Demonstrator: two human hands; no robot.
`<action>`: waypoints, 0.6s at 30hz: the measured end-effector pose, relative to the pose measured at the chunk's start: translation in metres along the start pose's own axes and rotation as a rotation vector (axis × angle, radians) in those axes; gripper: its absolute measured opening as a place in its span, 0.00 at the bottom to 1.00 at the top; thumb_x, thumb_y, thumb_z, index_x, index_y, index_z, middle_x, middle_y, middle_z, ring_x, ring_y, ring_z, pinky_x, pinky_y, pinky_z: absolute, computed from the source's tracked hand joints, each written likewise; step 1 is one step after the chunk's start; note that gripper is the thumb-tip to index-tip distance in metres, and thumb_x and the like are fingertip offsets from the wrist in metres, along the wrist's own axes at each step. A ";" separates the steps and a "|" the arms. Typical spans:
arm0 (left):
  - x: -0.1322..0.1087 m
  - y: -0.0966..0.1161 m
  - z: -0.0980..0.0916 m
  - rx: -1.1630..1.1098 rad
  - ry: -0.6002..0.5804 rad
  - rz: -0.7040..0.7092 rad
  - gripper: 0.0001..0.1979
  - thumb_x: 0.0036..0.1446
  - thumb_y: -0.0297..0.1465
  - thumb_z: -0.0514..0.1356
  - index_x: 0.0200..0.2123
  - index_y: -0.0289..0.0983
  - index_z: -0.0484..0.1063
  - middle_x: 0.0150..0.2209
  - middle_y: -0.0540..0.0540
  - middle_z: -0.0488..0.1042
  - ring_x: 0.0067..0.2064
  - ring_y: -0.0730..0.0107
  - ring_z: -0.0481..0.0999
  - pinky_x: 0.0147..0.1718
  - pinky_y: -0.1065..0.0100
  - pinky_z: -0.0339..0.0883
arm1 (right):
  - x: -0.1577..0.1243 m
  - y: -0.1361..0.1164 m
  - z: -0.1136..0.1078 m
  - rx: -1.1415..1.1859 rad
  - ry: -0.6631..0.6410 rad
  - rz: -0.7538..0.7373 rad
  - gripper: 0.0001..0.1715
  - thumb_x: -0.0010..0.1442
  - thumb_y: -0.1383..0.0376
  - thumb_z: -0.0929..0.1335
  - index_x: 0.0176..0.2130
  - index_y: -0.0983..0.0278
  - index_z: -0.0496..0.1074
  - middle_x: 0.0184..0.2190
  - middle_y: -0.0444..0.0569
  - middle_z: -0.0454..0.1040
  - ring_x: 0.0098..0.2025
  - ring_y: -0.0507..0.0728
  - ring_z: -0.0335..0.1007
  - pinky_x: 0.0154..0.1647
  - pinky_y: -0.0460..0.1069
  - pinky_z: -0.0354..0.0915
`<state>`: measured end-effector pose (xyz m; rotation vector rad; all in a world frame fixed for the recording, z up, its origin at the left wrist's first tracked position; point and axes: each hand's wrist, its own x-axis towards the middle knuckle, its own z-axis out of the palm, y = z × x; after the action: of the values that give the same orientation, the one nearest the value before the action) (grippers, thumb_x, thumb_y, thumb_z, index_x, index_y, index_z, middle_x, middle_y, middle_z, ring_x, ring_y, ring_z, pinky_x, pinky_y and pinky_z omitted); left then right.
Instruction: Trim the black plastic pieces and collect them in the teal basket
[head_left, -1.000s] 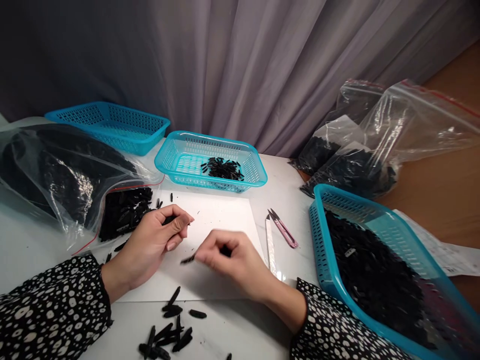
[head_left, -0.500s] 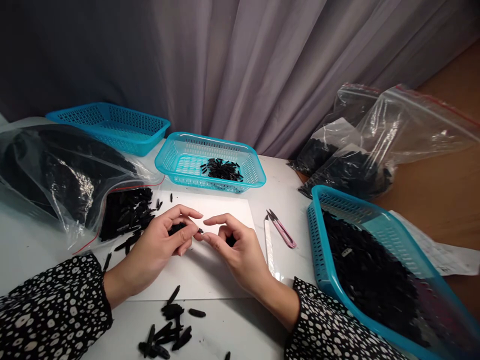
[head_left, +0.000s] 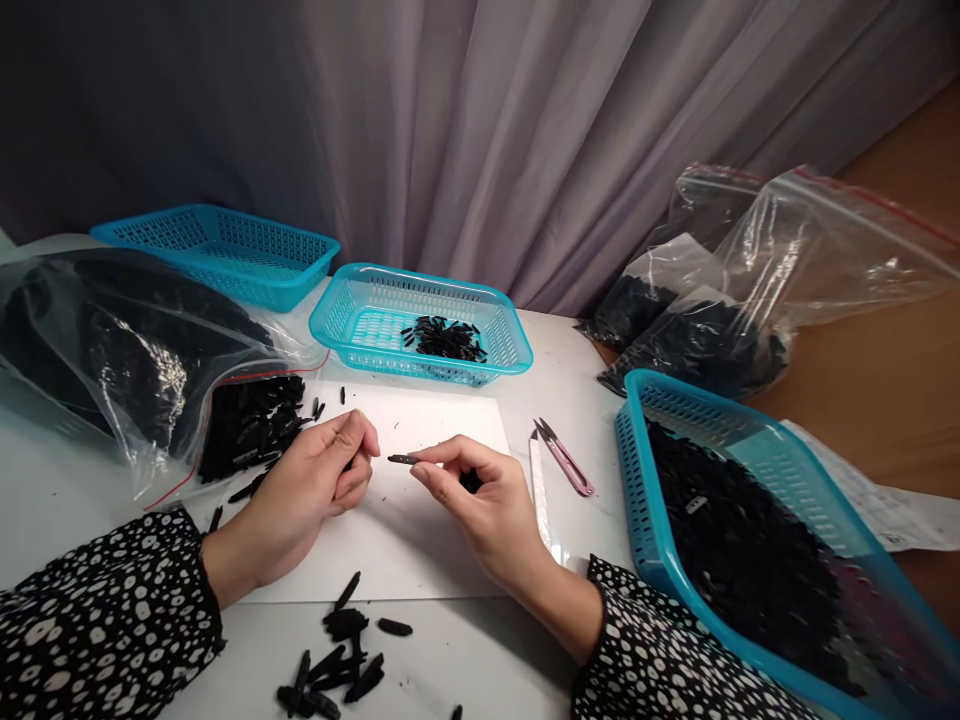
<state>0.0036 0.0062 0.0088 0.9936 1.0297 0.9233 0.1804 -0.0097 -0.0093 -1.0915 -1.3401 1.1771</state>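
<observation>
Over a white sheet (head_left: 420, 540), my right hand (head_left: 484, 500) pinches a small black piece (head_left: 403, 459) between thumb and index finger. More black shows inside its curled fingers. My left hand (head_left: 311, 485) is closed just to the left, a short gap away from that piece. A bit of black shows between its fingers, mostly hidden. Behind my left hand a pile of black pieces (head_left: 255, 420) spills at the mouth of a clear bag (head_left: 112, 350). Several more black pieces (head_left: 345, 625) lie near the front edge of the sheet.
Behind the sheet is a blue basket (head_left: 360, 345) with black pieces; another blue basket (head_left: 300, 285) stands back left. Pink snips (head_left: 570, 465) and a white strip (head_left: 537, 480) lie right. A large basket (head_left: 645, 520) of black pieces and clear bags (head_left: 795, 260) are farther right.
My hands have moved apart. The small black piece now sticks out clear of my left hand, in my right fingertips. My left fingers have curled closed.
</observation>
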 end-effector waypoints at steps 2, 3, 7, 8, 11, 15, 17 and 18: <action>0.000 0.002 0.000 -0.031 -0.016 -0.035 0.16 0.64 0.41 0.56 0.28 0.37 0.67 0.17 0.58 0.55 0.18 0.80 0.48 0.18 0.75 0.41 | -0.001 -0.001 0.000 -0.007 -0.001 -0.003 0.07 0.56 0.60 0.73 0.31 0.62 0.80 0.18 0.39 0.63 0.22 0.51 0.54 0.24 0.48 0.55; -0.001 0.002 0.000 -0.050 -0.022 -0.048 0.15 0.65 0.38 0.54 0.29 0.36 0.68 0.18 0.57 0.57 0.19 0.80 0.50 0.18 0.75 0.42 | -0.001 -0.001 0.000 -0.012 -0.002 -0.005 0.07 0.56 0.60 0.73 0.31 0.61 0.80 0.18 0.40 0.63 0.22 0.51 0.54 0.24 0.48 0.55; -0.001 0.003 -0.001 -0.088 -0.022 -0.069 0.10 0.64 0.32 0.54 0.37 0.35 0.74 0.22 0.54 0.62 0.21 0.80 0.54 0.20 0.76 0.48 | -0.002 0.000 -0.001 -0.025 -0.007 -0.014 0.07 0.57 0.60 0.72 0.32 0.61 0.80 0.17 0.39 0.63 0.21 0.51 0.54 0.24 0.48 0.55; -0.001 0.003 -0.001 -0.084 -0.022 -0.071 0.10 0.63 0.32 0.55 0.40 0.35 0.74 0.22 0.54 0.63 0.21 0.80 0.55 0.21 0.76 0.48 | -0.002 0.000 -0.001 -0.025 -0.008 -0.017 0.07 0.57 0.60 0.72 0.33 0.61 0.80 0.17 0.39 0.62 0.21 0.51 0.54 0.24 0.48 0.55; -0.001 0.002 -0.001 -0.071 -0.031 -0.072 0.12 0.62 0.35 0.59 0.47 0.37 0.72 0.23 0.55 0.66 0.21 0.81 0.54 0.21 0.76 0.48 | -0.001 0.002 -0.001 -0.026 -0.007 -0.026 0.07 0.57 0.61 0.72 0.33 0.62 0.80 0.17 0.38 0.62 0.21 0.50 0.53 0.24 0.47 0.55; -0.001 0.001 -0.002 -0.064 -0.033 -0.059 0.14 0.59 0.37 0.64 0.47 0.39 0.70 0.23 0.56 0.68 0.21 0.82 0.53 0.21 0.77 0.47 | -0.001 0.002 0.000 -0.036 0.001 -0.056 0.06 0.57 0.63 0.72 0.34 0.63 0.80 0.17 0.37 0.61 0.20 0.49 0.53 0.23 0.47 0.54; -0.001 0.001 -0.002 -0.057 -0.043 -0.056 0.13 0.59 0.37 0.65 0.44 0.38 0.71 0.22 0.56 0.68 0.20 0.82 0.53 0.20 0.77 0.46 | -0.001 0.001 0.000 -0.039 0.002 -0.073 0.05 0.56 0.64 0.71 0.34 0.63 0.79 0.16 0.37 0.61 0.20 0.49 0.53 0.22 0.46 0.54; -0.001 0.001 -0.002 -0.055 -0.049 -0.054 0.12 0.59 0.37 0.65 0.43 0.38 0.71 0.22 0.56 0.69 0.20 0.82 0.53 0.20 0.77 0.46 | -0.002 0.001 0.000 -0.040 0.004 -0.077 0.05 0.56 0.65 0.71 0.34 0.63 0.79 0.16 0.37 0.60 0.20 0.49 0.53 0.22 0.46 0.54</action>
<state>0.0014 0.0060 0.0101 0.9341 0.9805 0.8746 0.1809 -0.0110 -0.0108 -1.0605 -1.3957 1.0960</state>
